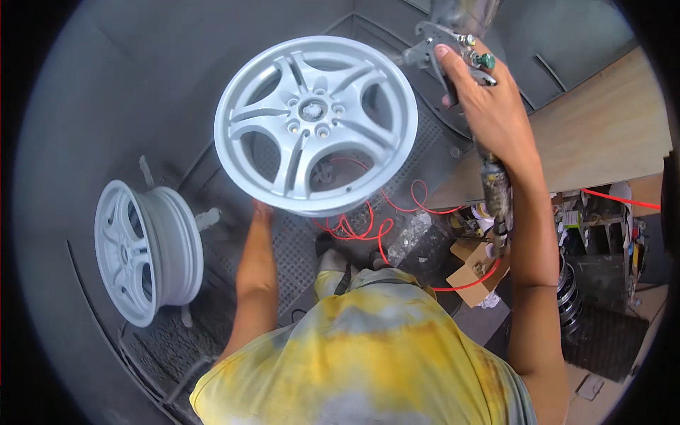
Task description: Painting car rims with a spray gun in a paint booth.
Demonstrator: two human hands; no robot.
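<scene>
Raised in the middle of the head view, a silver-white car wheel rim (309,126) faces up, its five double spokes round a ring of bolt holes. My right hand (490,99) is closed round a metal spray gun (438,44) at the wheel's upper right, nozzle toward the wheel's edge, a cup above. A paint-spattered air fitting (496,191) hangs below my wrist. Under the wheel's near edge, my left hand (262,210) shows only in part; its fingers are hidden, so I cannot tell whether it grips anything.
A second silver-white wheel rim (170,244) stands upright on a support at left. Red air hose (368,230) coils over the grated floor and runs right. Beyond my right arm are a wooden panel (602,120), an open cardboard box (471,280) and cluttered shelves (602,241). Grey walls surround the far side.
</scene>
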